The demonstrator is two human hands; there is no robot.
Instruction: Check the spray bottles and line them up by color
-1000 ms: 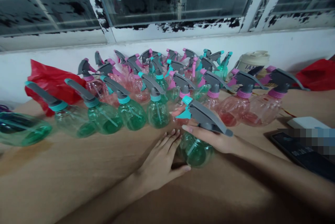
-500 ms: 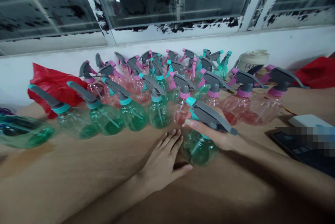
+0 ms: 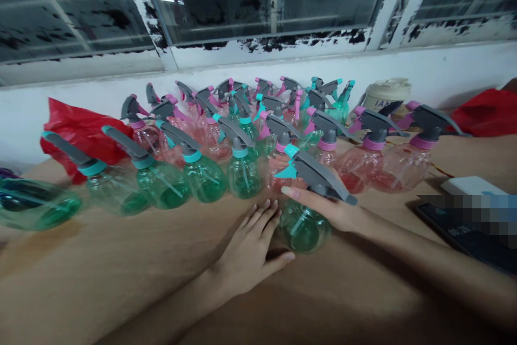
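A green spray bottle with a grey and turquoise trigger head stands upright on the table in front of me. My right hand is around its neck, just under the spray head. The thumb lies along the near side, and blurred fingertips show beyond the trigger. Flat on the wood, just left of the bottle, rests my left hand, its fingers stretched out and holding nothing. Its fingertips are close to the bottle's base; I cannot tell whether they touch.
Several green and pink spray bottles crowd the table behind. One green bottle lies tilted at far left. Red plastic bags sit at both sides. A phone, a white box and a pale tub are at right.
My right hand's fingers have stretched forward off the trigger, which now stands out from the head. The bottle and left hand stay in place; the view shifts slightly.
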